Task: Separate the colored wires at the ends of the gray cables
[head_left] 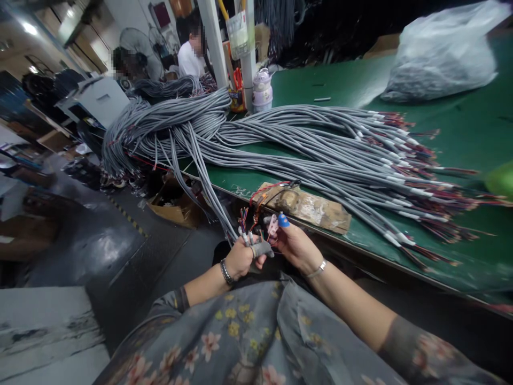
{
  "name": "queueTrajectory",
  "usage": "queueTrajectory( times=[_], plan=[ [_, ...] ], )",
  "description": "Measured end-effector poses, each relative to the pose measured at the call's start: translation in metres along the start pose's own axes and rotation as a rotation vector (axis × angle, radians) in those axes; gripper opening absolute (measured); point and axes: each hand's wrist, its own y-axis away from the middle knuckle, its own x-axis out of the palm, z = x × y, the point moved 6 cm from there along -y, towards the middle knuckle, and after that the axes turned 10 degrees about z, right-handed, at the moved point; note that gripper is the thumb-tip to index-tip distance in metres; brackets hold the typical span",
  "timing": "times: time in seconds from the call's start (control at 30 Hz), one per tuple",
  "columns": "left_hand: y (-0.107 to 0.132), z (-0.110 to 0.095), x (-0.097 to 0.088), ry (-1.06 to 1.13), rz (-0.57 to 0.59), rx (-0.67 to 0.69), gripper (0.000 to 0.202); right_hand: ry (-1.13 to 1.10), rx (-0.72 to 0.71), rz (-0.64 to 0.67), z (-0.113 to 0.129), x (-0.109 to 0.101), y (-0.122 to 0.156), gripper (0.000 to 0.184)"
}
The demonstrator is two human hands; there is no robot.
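My left hand [244,255] is closed round the ends of a few grey cables [224,222], whose stripped coloured wires [243,218] stick up from my fist; a grey cot covers one finger. Right beside it, my right hand [294,243] pinches a small pink piece [272,224] at those wire tips, and a blue cot caps one fingertip. Both hands hover just off the near edge of the green table [460,133]. A big bundle of grey cables [312,144] lies across the table, its stripped red ends [425,182] fanned out to the right.
A brown taped pad [316,208] sits at the table edge. A white plastic bag [441,59] lies at the back right, a lidded jar [262,91] by a white post. Cable coils [132,139] hang off the left end above cardboard boxes [176,206]. Two people sit far behind.
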Motion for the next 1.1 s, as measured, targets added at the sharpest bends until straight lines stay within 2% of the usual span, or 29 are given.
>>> queueTrajectory(
  times=[0.33,0.43,0.57,0.77,0.83,0.97,1.1],
  plan=[
    [0.007,0.003,-0.004,-0.022,-0.004,-0.01,0.041,0.0,0.077,0.033,-0.003,-0.006,0.003,0.046],
    [0.012,0.002,-0.005,-0.029,-0.029,0.029,0.04,0.001,0.093,0.048,-0.002,-0.005,0.004,0.041],
    [0.014,0.001,-0.005,0.0,-0.084,0.058,0.039,0.023,0.038,0.037,0.001,-0.005,0.004,0.031],
    [0.01,-0.003,-0.001,0.008,-0.107,0.07,0.04,0.217,-0.131,-0.08,0.009,-0.013,0.009,0.041],
    [0.008,-0.003,0.0,0.005,-0.112,0.064,0.041,0.26,-0.146,-0.075,0.008,-0.013,0.008,0.046],
    [0.006,-0.001,-0.001,0.002,-0.129,0.043,0.042,0.142,-0.056,0.02,0.0,-0.009,-0.001,0.052],
    [0.005,0.001,-0.001,-0.006,-0.096,0.048,0.042,0.075,-0.071,0.008,0.0,-0.01,-0.005,0.045]
  ],
)
